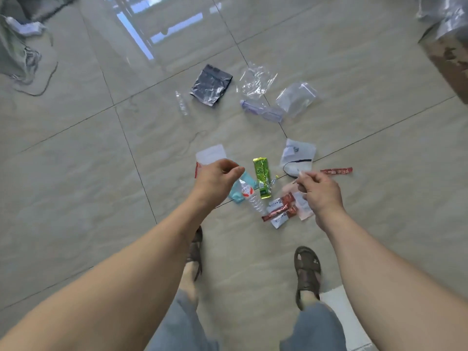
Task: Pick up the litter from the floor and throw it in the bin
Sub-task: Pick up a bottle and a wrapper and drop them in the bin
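Below, both hands hover over wrappers scattered on the glossy tiled floor (76, 173): left hand (215, 177) loosely curled, holding nothing; right hand (320, 192) fingers (302, 176) pinching a small pale scrap.

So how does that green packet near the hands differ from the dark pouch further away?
The green packet is long, narrow and bright, with printing on it; the dark pouch is broader, squarish, navy-black and glossy. The green packet lies between the two hands, while the dark pouch lies farther off, beside a small clear bottle. Both lie flat on the tiled floor.
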